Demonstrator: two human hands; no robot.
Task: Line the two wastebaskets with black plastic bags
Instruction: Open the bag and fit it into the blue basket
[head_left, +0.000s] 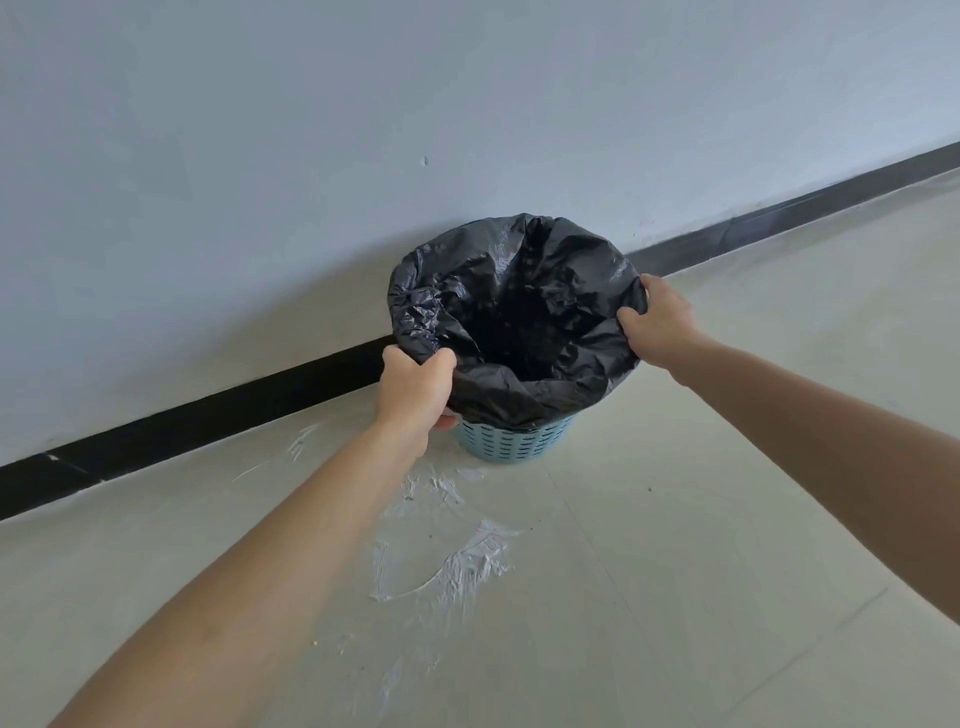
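A light blue slotted wastebasket (514, 442) stands on the floor against the wall. A black plastic bag (498, 291) sits inside it, its mouth spread wide and folded down over the rim, hiding most of the basket. My left hand (415, 387) grips the bag's edge at the near left of the rim. My right hand (657, 325) grips the bag's edge at the right side. Only one wastebasket is in view.
A pale grey wall (311, 156) rises right behind the basket, with a black baseboard (208, 410) along its foot. The light tiled floor (727, 519) carries white smeared patches (452, 561) just in front of the basket.
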